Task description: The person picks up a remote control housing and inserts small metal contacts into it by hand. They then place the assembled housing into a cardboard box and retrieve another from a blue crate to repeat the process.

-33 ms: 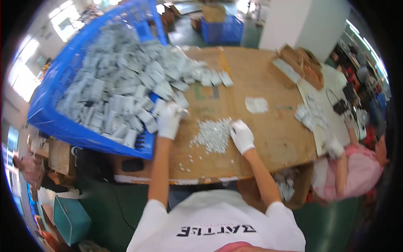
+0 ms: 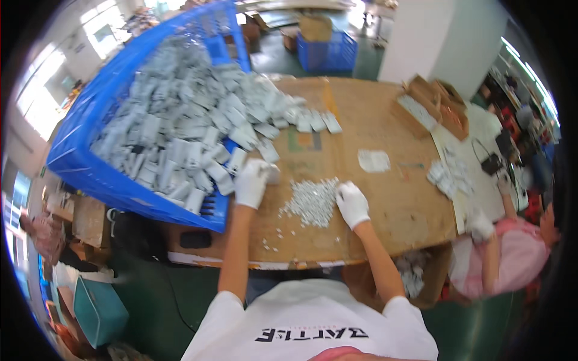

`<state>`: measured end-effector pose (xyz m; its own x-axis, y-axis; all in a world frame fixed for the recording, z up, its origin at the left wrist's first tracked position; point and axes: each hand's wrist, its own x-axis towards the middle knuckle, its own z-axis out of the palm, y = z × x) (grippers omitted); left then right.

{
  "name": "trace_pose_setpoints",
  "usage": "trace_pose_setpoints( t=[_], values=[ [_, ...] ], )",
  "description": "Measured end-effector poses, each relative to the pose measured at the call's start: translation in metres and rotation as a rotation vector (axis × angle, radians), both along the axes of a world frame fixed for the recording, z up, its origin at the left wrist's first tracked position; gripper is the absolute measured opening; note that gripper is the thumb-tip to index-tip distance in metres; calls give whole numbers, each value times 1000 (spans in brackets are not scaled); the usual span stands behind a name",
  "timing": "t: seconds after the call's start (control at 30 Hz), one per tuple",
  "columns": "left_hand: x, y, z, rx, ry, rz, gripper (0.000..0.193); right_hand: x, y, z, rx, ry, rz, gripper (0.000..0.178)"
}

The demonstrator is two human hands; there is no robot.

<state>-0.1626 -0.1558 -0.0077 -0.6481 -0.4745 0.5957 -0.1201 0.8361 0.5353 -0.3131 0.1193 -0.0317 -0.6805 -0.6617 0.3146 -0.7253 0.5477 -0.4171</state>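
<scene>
My left hand (image 2: 250,185), in a white glove, is closed on a light grey plastic piece (image 2: 273,175) beside the crate's near corner. A heap of small whitish parts (image 2: 312,202) is spread on the cardboard-covered table (image 2: 361,126) between my hands. At the heap's right edge is my right hand (image 2: 353,206), also gloved, its fingers pinched together; whatever they hold is too small to make out. On the left, a big blue crate (image 2: 135,201) lies tipped, and many light grey plastic casings (image 2: 192,114) spill from it onto the table.
A flat white packet (image 2: 374,160) lies right of centre. Open cardboard boxes (image 2: 415,111) and more pale pieces (image 2: 442,177) are farther right, near a co-worker in pink (image 2: 500,265). A black object (image 2: 195,239) sits by the front left edge. A cardboard box (image 2: 430,271) stands below the table.
The whole view has shifted, so the table and crate appear lower and slightly to the right. Both hands stay at nearly the same places beside the heap.
</scene>
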Motion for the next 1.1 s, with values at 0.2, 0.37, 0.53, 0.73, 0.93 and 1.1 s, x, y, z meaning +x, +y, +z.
trace_pose_setpoints(
  t=[0.2, 0.37, 0.53, 0.73, 0.93, 1.1],
  values=[
    [41, 64, 6, 1404, 177, -149, 20, 13, 0, 19, 65, -93, -32, 8],
    [63, 91, 8, 1635, 123, -267, 28, 48, -11, 79, -359, -797, 137, 4],
    [64, 114, 17, 1074, -56, -101, 33, 99, -40, 77, -375, -429, 355, 9],
    [64, 136, 24, 483, -333, 254, 35, 117, -47, 51, -480, -164, 242, 8],
    [69, 138, 25, 442, -279, 294, 37, 133, -56, 51, -536, -248, 319, 14],
    [68, 147, 29, 441, -225, 265, 36, 128, -58, 42, -512, -284, 314, 19]
  ],
)
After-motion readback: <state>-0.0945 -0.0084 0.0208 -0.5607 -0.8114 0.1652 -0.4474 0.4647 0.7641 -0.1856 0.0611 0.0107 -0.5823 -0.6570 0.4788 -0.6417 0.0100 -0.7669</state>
